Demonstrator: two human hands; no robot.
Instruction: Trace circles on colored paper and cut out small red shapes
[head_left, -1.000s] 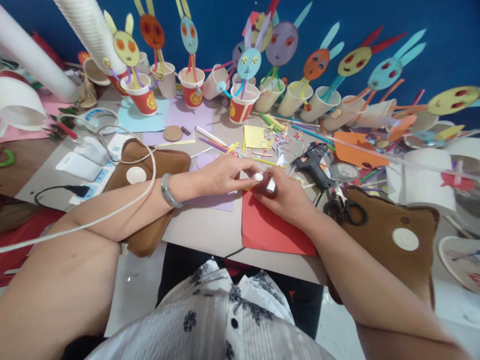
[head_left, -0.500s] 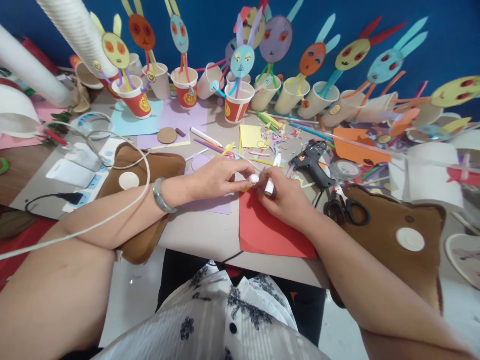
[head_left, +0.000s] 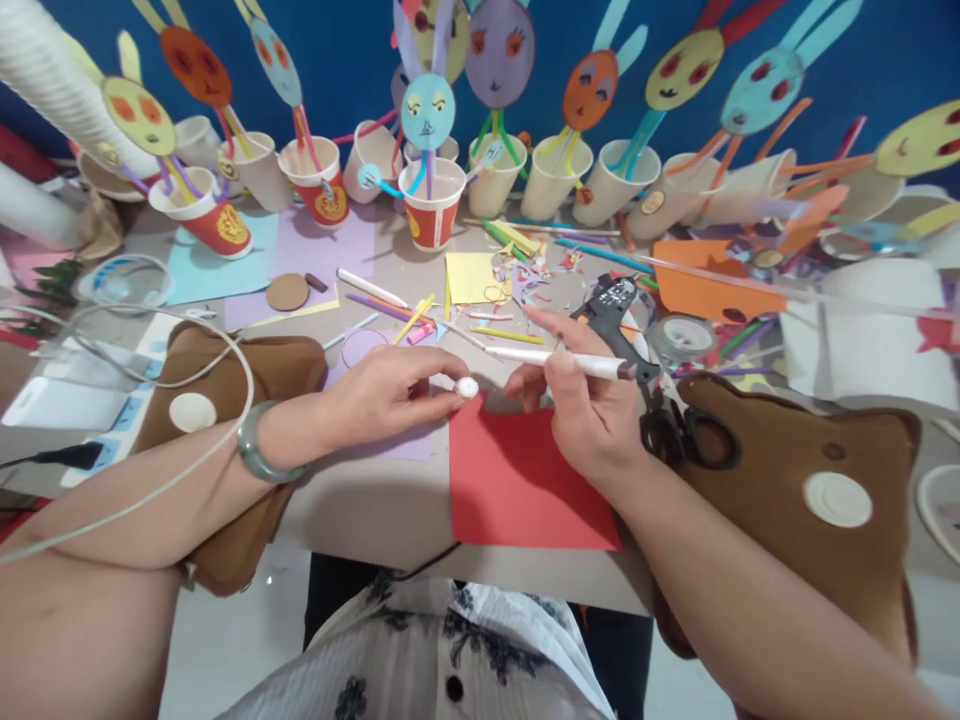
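Observation:
My left hand [head_left: 379,395] pinches a small white round-ended piece [head_left: 466,387] between thumb and fingers. Its far part is hidden in the grip. Just to the right, my right hand [head_left: 589,405] holds a white marker [head_left: 551,357] almost level, its brown end pointing right. The index finger is raised above the marker, and the thumb presses against it. Below both hands, a sheet of red paper [head_left: 525,480] lies at the table's front edge. A purple paper sheet [head_left: 401,442] lies partly under my left hand.
Paper cups [head_left: 431,222] with paper rabbit faces stand along the back. Paper scraps [head_left: 540,285] and sticks lie mid-table. A black glue gun [head_left: 611,310], scissors [head_left: 690,440] and a brown cushion [head_left: 787,520] are at right. A white cable [head_left: 244,410] crosses my left arm.
My right hand has drawn away from the left and turned the marker from steep to nearly level. The left hand keeps its pinch. The whole view has shifted.

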